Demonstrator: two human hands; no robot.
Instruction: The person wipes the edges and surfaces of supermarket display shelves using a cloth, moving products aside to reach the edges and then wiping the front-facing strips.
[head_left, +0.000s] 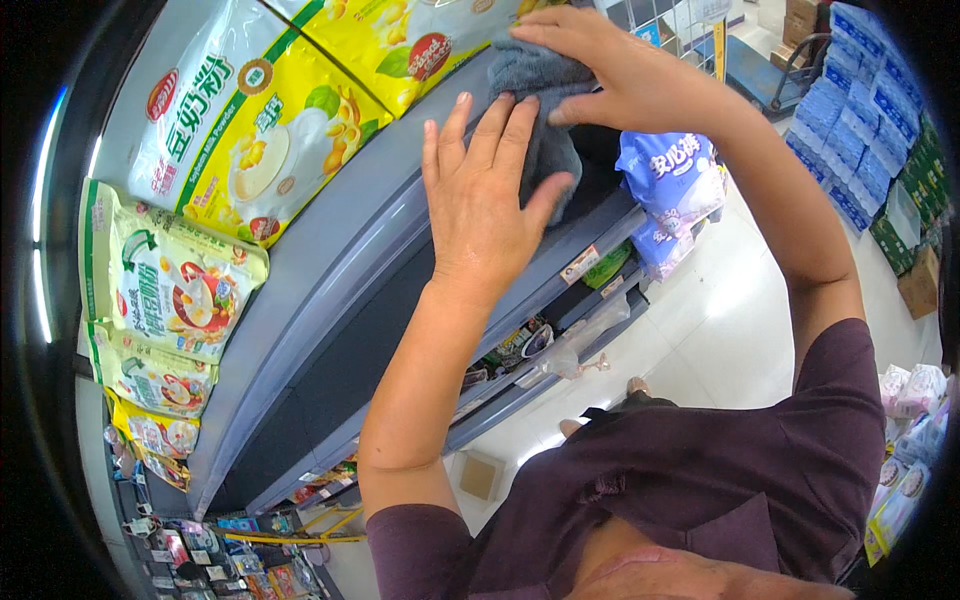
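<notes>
A dark grey-blue cloth (551, 142) is bunched on the grey metal shelf (397, 161), partly hanging over its front edge. My right hand (592, 64) grips the upper part of the cloth between thumb and fingers. Palm down, my left hand (484, 195) lies at the shelf edge with its fingers spread. Its index and middle fingertips and thumb touch the cloth; the other two fingers reach over the bare shelf surface. Large soybean milk powder bags (259, 142) stand or lean along the back of this shelf, left of and above my left hand.
Smaller powder pouches (172, 285) stand at the shelf's left end. Lower shelves (330, 375) run beneath. Purple packs (667, 195) hang at the right end. Blue stacked packs (855, 120) and a platform trolley (750, 71) stand across the aisle; a carton (477, 478) is on the floor.
</notes>
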